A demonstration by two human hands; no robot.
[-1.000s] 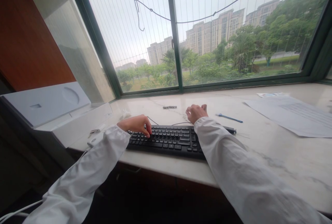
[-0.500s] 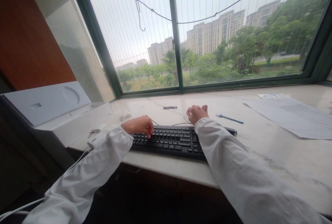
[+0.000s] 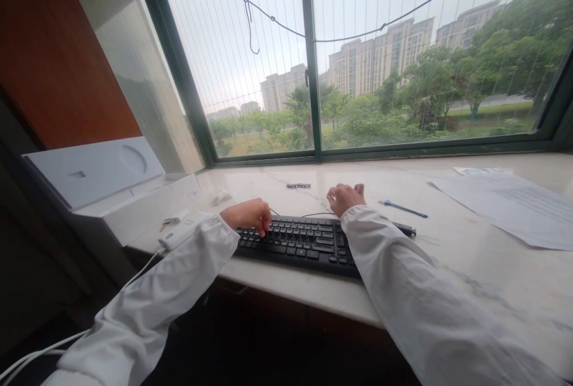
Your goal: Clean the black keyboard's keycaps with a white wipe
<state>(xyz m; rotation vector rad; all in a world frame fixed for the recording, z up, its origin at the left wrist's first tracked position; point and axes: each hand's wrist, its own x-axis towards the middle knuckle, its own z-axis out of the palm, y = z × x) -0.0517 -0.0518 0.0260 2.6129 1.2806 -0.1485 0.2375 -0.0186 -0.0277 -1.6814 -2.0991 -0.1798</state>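
Observation:
My left hand (image 3: 250, 215) is over the left part of a black keyboard (image 3: 308, 259). Its fingers are bent and pinched together, pointing down at the keys; whatever is between them is too small to make out. Just behind the keyboard's back edge, my right hand (image 3: 345, 198) is held with curled fingers, and what they may hold is hidden. The right sleeve covers the keyboard's right end. Part of a middle row of keys looks darker and lower than the rest. A small dark strip with light spots (image 3: 298, 185) lies behind the keyboard.
On the right of the marble sill (image 3: 452, 266) are a thin blue stick-like tool (image 3: 406, 209), a dark pen-like object (image 3: 405, 229) and printed sheets (image 3: 505, 204). At left stand an open white box (image 3: 147, 210) and a white device (image 3: 176, 235) with a cable. A window (image 3: 319, 105) rises behind.
The whole view has shifted slightly, so everything appears a little further right. Both hands keep nearly the same pose and place over and behind the keyboard.

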